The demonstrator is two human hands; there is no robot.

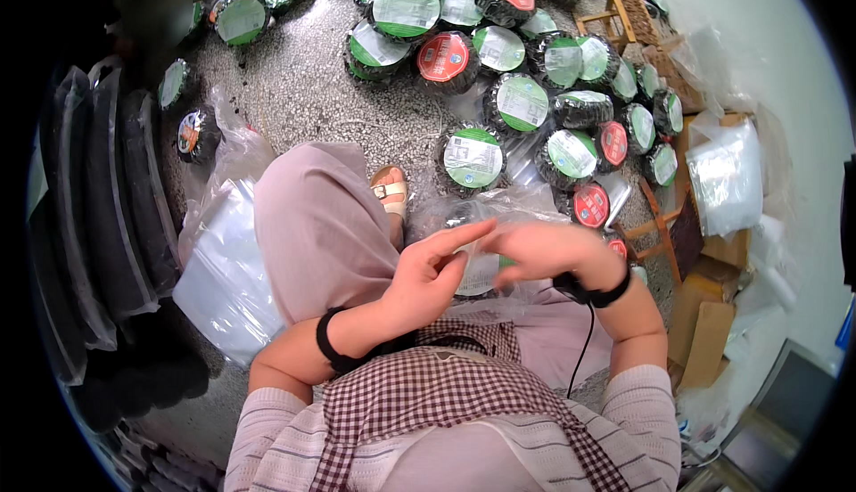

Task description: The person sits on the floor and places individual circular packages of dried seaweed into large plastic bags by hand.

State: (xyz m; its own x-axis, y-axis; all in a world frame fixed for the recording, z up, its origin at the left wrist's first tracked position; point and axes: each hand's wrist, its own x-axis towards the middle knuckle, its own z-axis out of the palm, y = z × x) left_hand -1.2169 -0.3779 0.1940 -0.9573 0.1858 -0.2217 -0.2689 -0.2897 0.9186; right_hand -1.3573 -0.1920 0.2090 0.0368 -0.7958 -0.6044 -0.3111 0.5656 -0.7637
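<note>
In front of me, a round dark pack with a green-and-white label lies inside a clear plastic bag by my lap. My left hand is over the pack's left side, its fingers stretched out and the thumb apart; nothing shows clearly in it. Blurred by motion, my right hand bends inward above the pack's right side, fingertips close to those of the left. Whether it pinches the film of the bag cannot be seen. Both hands partly cover the pack.
Many round dark packs with green or red labels spread over the speckled floor. Flat clear plastic bags lie at my left, near long bagged black bundles. To the right are a wooden stool, cardboard and a plastic bag stack.
</note>
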